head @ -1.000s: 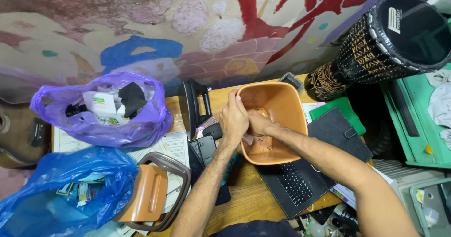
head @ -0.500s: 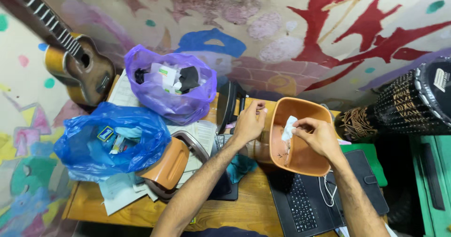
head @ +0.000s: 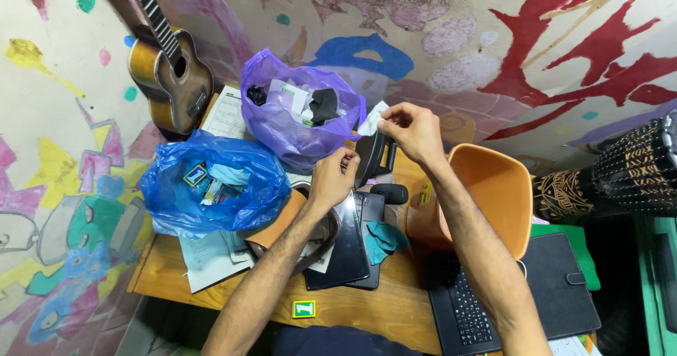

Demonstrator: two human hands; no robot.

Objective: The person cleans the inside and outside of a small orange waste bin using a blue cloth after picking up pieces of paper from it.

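I am pinching a small crumpled scrap of white paper (head: pixel 371 122) between the thumb and fingertips of my right hand (head: pixel 414 129), holding it in the air just beside the rim of the open purple plastic bag (head: pixel 300 127), which is already sitting full of white cartons and dark bits. My left hand (head: pixel 331 179) is curling its fingers closed near the bag's lower edge, by the black flat iron (head: pixel 370 160) standing on end; whether it is gripping the plastic or only touching it, I cannot tell. Below my right forearm the tilted orange plastic bin (head: pixel 493 197) is leaning on the wooden desk (head: pixel 367 306), and the blue plastic bag (head: pixel 211 186) is slumping to the left over loose papers. The scrap is light and held only by a corner, so I am judging it could slip and be dropping behind the iron, or my forearm could be nudging the tilted bin off the black laptop keyboard (head: pixel 469 306) below it.
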